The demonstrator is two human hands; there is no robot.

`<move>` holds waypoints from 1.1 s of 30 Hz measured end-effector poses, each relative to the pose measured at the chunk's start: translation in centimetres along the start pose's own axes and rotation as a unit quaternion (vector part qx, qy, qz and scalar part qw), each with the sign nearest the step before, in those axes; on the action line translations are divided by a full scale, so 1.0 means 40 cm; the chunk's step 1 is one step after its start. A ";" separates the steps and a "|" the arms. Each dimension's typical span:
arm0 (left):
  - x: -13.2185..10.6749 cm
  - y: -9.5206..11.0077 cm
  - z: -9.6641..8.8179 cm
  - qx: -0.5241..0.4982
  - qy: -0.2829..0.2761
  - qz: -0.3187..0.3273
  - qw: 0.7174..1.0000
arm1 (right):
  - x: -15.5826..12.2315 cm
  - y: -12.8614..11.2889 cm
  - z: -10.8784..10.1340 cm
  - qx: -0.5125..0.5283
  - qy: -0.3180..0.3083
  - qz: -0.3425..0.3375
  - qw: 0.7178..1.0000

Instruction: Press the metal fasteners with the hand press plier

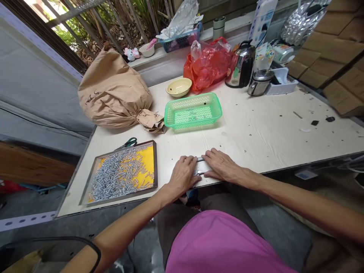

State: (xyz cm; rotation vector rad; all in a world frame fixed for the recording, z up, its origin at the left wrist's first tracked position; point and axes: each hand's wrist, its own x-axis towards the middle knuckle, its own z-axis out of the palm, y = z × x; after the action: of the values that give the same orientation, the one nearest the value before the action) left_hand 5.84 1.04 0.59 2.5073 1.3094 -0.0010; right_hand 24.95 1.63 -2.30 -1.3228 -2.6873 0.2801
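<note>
Both hands are narrowed around a metal piece [202, 172] at the counter's [256, 136] near edge — left hand [184, 173] on one end, right hand [223, 166] on the other, presumably for steadiness — while the tray [155, 165] of small metal pins [110, 176] sits leftward, seemingly within easy reach.

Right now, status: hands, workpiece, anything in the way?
Left hand and right hand on metal piece. Piece at table's near edge, partly covered by fingers. No obstruction seen; tray left, green basket beyond.
</note>
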 end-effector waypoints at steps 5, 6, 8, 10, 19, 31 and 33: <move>0.041 -0.004 0.006 0.036 -0.026 -0.013 0.999 | 0.018 -0.010 0.001 -0.017 0.002 -0.005 1.000; 0.043 -0.011 0.008 0.032 -0.025 -0.009 0.999 | 0.021 -0.009 0.003 -0.018 -0.001 -0.010 1.000; 0.045 -0.026 0.014 0.013 -0.022 0.005 1.000 | 0.026 -0.008 0.010 -0.013 -0.008 -0.022 1.000; 0.044 -0.040 0.019 -0.011 -0.017 0.012 1.000 | 0.029 -0.007 0.019 -0.001 -0.014 -0.031 0.999; 0.039 -0.054 0.023 -0.026 0.009 -0.012 1.000 | 0.026 -0.002 0.017 0.011 0.032 -0.019 0.999; -0.134 -0.117 0.022 -0.130 0.065 -0.255 0.956 | 0.005 -0.078 0.096 -0.023 0.101 0.034 0.994; -0.142 -0.103 0.026 -0.113 0.046 -0.290 0.949 | 0.008 -0.088 0.104 -0.031 0.102 0.047 0.993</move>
State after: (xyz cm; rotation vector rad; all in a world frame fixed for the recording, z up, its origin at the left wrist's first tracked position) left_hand -0.59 -1.59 -0.72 1.8764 1.9169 0.1275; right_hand 21.23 -0.66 -5.55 -1.4132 -2.4884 0.0671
